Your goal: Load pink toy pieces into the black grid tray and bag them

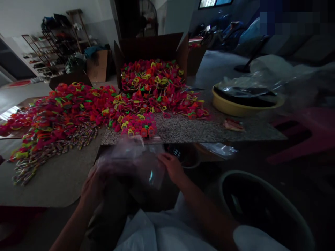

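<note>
A clear plastic bag (149,167) is stretched between my hands over my lap, its left side smeared by motion. My right hand (174,167) pinches the bag's right edge between thumb and fingers. At the bag's left side, my left hand (91,183) is closed on it, the fingertips partly blurred. Just beyond the bag, a compact block of toy watches (140,124) in pink, orange and yellow lies at the table's front edge. Behind it spreads a big loose heap of similar bright toy watches (89,101).
An open cardboard box (184,62) full of toy watches stands at the back of the speckled tabletop (188,130). Thin wrapped sticks (59,148) lie at left. A yellow basin (232,108) holds plastic film. Below right is a large round tub (225,181), near a pink stool (295,139).
</note>
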{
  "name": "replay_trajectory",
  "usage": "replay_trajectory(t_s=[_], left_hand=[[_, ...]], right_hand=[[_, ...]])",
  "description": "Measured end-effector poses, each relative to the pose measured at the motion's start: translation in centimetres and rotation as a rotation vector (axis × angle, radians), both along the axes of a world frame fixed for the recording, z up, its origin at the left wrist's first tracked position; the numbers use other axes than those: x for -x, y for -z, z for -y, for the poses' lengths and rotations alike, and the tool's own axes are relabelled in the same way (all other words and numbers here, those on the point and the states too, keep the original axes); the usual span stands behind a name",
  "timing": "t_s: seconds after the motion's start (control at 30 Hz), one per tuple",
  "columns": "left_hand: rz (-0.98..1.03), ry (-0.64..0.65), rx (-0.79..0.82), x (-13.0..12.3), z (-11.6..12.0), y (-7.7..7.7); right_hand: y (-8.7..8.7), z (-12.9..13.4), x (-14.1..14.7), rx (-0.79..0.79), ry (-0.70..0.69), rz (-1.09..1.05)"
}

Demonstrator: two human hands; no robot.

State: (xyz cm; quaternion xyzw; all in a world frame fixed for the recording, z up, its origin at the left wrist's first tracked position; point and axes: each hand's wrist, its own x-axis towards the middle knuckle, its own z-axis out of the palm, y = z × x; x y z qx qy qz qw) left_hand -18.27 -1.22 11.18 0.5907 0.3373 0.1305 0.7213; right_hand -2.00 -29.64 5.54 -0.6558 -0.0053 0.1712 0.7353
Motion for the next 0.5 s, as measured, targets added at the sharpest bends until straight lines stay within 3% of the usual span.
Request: replay_trajectory(t_s=[0.1, 0.27, 0.37, 0.5], left_hand=[[0.04, -0.036, 0.087, -1.2, 0.8, -0.5], [0.142, 0.08, 0.079, -3.7, 1.4, -2.4], [0.137, 0.134, -0.01, -5.3, 2.1, -3.5], [0.148, 0.219, -0.223, -7.1, 3.4, -3.8]], right_hand=[[0.9, 1.4, 1.1, 0.203, -0.001, 0.133], [2.0, 3.0, 2.3, 0.603, -0.003, 0.74], [2.3, 3.6, 3.1, 0.674, -0.175, 0.985], [1.9, 4.3, 4.6, 0.631, -0.51, 1.151]])
